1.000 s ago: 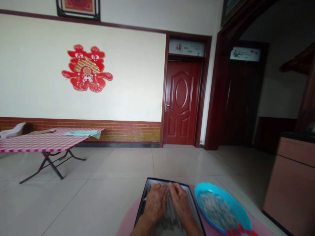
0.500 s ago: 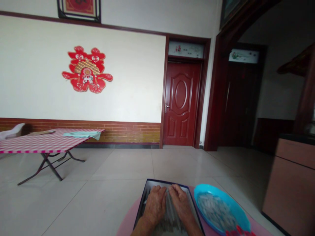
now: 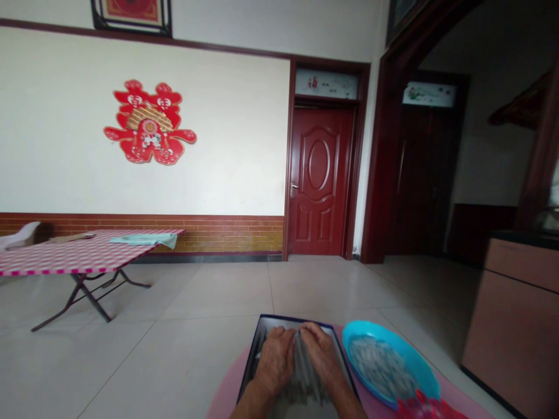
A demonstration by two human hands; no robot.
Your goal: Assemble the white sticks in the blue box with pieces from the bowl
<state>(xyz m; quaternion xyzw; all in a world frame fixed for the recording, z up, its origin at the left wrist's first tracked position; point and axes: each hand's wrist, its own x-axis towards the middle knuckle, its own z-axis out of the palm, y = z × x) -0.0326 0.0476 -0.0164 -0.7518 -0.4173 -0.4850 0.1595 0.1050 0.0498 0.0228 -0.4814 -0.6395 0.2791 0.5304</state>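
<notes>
While left hand (image 3: 275, 361) and right hand (image 3: 323, 355) are inside dark-rimmed box (image 3: 282, 318), fingers (image 3: 311, 330) curl inward, close together, at far ends of pale strips (image 3: 304, 372); can't tell if pinching. Strips lie lengthwise between hands. Box on pink surface (image 3: 230, 381), beside blue basin (image 3: 425, 368).

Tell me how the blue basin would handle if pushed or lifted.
The blue basin has a thin, plastic-looking rim, so it may flex slightly when gripped there. Its broad, shallow shape suggests it would slide over the pink surface rather than tip. The loose pale pieces inside would probably shift if tilted.
</notes>
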